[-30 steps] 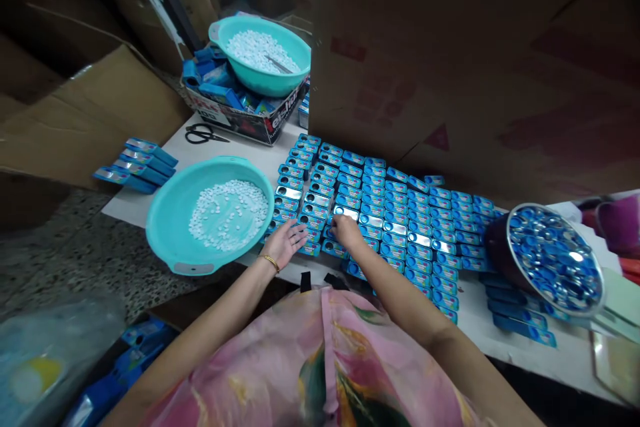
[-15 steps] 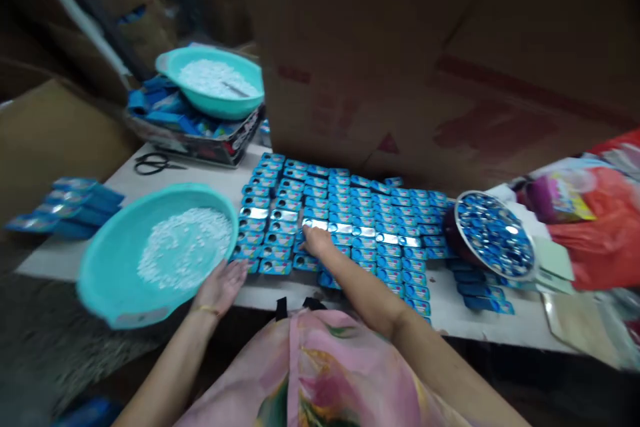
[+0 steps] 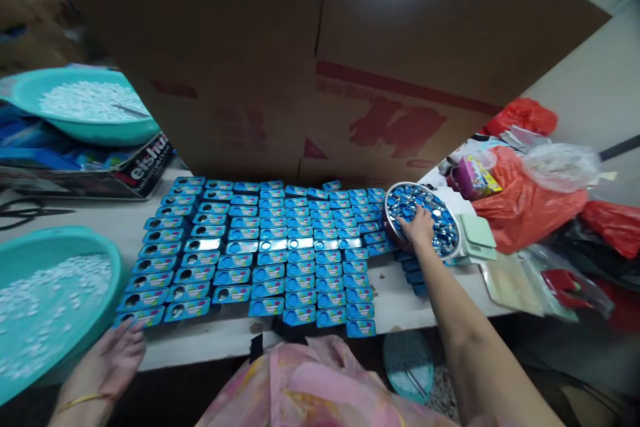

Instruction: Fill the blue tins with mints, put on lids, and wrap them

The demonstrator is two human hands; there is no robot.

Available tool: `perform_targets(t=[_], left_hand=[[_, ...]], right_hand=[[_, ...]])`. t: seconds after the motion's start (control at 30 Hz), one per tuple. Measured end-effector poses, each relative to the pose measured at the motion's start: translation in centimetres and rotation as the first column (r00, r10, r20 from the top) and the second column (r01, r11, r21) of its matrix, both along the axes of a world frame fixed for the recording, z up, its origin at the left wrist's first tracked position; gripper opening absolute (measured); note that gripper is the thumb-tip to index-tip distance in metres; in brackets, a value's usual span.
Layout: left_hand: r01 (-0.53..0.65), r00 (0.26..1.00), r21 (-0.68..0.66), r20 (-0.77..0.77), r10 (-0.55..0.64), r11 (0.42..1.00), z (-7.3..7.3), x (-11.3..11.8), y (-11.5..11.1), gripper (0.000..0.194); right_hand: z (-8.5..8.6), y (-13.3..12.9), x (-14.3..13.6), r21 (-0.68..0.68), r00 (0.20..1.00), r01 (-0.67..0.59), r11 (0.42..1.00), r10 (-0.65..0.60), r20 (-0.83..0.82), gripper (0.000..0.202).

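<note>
My right hand is over a round dark-red pot, its thumb and fingers apart and touching the small blue-and-silver round pieces heaped inside. Palm up, my left hand rests at the table's front edge with loosely spread fingers, holding nothing. It lies between a turquoise basin of small white pieces and the nearest-left blue box. Rows of small blue boxes cover the middle of the table. Those in the left columns show dark round holes; boxes further right have blue circles there.
A large cardboard carton stands behind the boxes. At the left are black scissors and a second turquoise basin on a printed box. Red plastic bags and a pale green scale-like object lie right.
My right hand has moved right, from the blue boxes to the pot of round pieces. My left hand stays near the basin and boxes. The view has swung to the right.
</note>
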State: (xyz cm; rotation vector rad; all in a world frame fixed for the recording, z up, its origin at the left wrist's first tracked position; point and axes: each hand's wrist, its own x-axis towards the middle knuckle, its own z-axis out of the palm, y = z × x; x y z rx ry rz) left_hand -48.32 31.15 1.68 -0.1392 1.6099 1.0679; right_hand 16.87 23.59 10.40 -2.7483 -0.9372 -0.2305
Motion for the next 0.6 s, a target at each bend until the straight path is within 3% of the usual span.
perform_targets(t=[0.1, 0.23, 0.37, 0.53, 0.6], left_hand=[[0.177, 0.981, 0.271, 0.027, -0.192, 0.946, -0.4, 3.7, -1.5, 0.027], [0.238, 0.964, 0.269, 0.055, -0.261, 0.933, -0.5, 7.0, -3.2, 0.016], [0.266, 0.957, 0.283, 0.033, -0.287, 0.921, -0.2, 8.8, -4.5, 0.013], [0.282, 0.957, 0.279, -0.007, -0.291, 0.918, 0.9, 11.9, -5.6, 0.013], [0.299, 0.951, 0.283, -0.008, -0.31, 0.911, 1.7, 13.5, -5.9, 0.012]], right_hand=[[-0.8, 1.5, 2.9, -0.141, 0.995, -0.065, 0.988, 0.053, -0.09, 0.071], [-2.2, 2.4, 4.5, -0.205, 0.982, -0.112, 0.972, 0.077, -0.174, 0.065], [-3.8, 1.0, 5.0, -0.108, 0.986, -0.123, 0.987, 0.109, -0.123, 0.061], [-5.8, -0.6, 7.4, 0.08, 0.959, -0.259, 0.962, 0.267, -0.097, 0.037], [-6.4, -0.9, 8.7, 0.215, 0.956, -0.204, 0.955, 0.241, -0.164, 0.034]])
